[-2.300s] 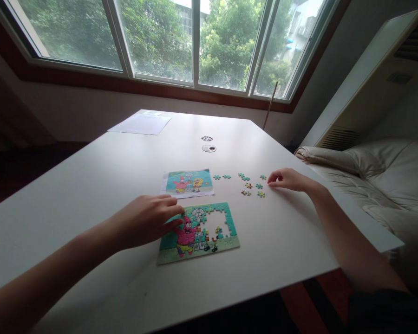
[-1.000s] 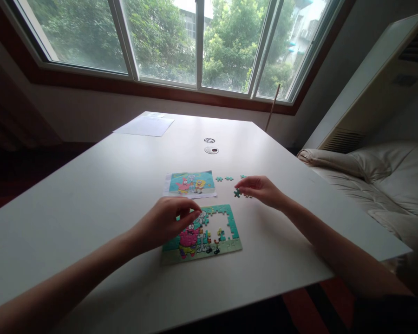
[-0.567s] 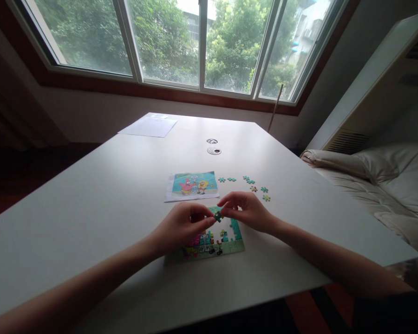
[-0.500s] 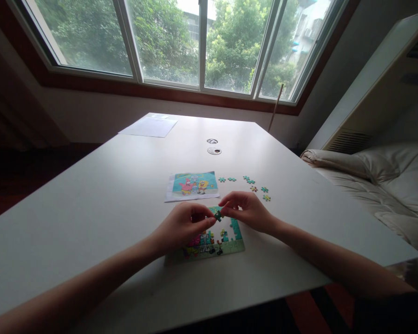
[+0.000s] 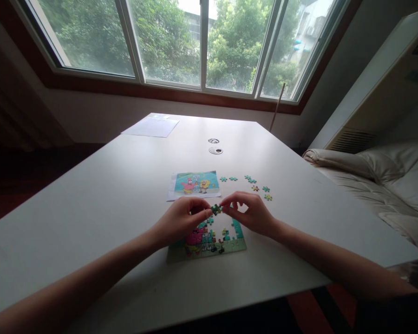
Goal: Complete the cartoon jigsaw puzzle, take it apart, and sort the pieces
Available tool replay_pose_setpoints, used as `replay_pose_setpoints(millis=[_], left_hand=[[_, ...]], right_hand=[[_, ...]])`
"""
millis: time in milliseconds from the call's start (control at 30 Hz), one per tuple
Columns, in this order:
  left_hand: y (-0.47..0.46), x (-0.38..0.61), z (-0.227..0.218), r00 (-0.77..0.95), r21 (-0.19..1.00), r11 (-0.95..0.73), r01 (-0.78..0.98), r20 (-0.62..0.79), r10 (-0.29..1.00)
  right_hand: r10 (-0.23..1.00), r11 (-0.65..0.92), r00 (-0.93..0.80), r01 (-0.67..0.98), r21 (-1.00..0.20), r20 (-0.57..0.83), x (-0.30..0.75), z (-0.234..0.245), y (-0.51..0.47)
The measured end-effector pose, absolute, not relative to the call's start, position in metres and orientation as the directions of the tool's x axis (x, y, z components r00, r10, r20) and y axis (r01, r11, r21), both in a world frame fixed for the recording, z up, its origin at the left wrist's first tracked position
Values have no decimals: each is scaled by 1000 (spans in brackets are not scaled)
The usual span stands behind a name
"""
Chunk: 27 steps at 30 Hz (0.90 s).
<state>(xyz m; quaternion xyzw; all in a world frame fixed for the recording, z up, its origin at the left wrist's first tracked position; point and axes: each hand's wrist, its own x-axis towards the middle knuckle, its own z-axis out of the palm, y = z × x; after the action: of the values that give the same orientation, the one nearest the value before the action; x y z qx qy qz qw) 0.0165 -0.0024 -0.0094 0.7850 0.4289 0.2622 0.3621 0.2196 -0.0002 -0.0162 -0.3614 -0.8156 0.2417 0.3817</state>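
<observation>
The left hand (image 5: pixel 185 217) and right hand (image 5: pixel 250 211) pinch a small green-and-yellow jigsaw bit (image 5: pixel 216 209) between their fingertips (one piece or two, I cannot tell), over the far part of the SpongeBob jigsaw puzzle (image 5: pixel 231 246). The bit's long axis runs roughly left to right; which way its picture points is too small to tell. The puzzle's long side runs crosswise too, slightly slanted, the figures' feet toward the person. Beyond it lies the reference print (image 5: pixel 196 183), heads toward the window (image 5: pixel 204 86), with loose pieces (image 5: pixel 266 189) to its right.
</observation>
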Motion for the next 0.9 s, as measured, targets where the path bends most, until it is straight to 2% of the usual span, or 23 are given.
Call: replay_pose_setpoints(millis=[500, 900], left_hand=[[1, 15, -13, 458, 875, -306, 374, 112, 882], [-2, 15, -13, 548, 888, -267, 375, 20, 836]], right_hand=[[760, 647, -436, 444, -619, 482, 222, -20, 2], [666, 717, -597, 348, -603, 447, 220, -22, 2]])
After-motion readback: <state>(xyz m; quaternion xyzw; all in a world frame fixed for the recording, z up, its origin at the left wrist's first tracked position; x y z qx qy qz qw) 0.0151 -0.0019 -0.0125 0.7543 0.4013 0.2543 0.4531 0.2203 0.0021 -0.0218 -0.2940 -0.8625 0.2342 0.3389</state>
